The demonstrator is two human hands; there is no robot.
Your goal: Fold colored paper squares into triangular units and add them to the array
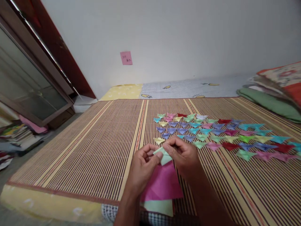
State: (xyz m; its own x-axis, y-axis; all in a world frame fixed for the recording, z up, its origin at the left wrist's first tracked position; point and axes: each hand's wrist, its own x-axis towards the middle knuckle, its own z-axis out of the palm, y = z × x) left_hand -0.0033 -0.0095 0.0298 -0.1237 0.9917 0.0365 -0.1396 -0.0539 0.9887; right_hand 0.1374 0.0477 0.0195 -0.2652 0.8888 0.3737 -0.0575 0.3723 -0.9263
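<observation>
Between my two hands is a small piece of folded pale green paper (166, 159). My left hand (144, 164) pinches its left side, thumb lying on top. The fingers of my right hand (182, 154) close on its upper right edge. Under the hands lies a magenta paper sheet (163, 185), with a pale green sheet (160, 207) partly showing beneath it. Beyond my hands, many small folded paper pieces (195, 131) in green, pink, red, blue, yellow and white sit in rows.
A striped bamboo mat (105, 138) covers the bed. Folded bedding and a pillow (279, 81) are stacked at the right. A pink note (126, 58) is stuck to the white wall (178, 37). Books (20, 135) lie on the left, below a glass-panelled cabinet (30, 72).
</observation>
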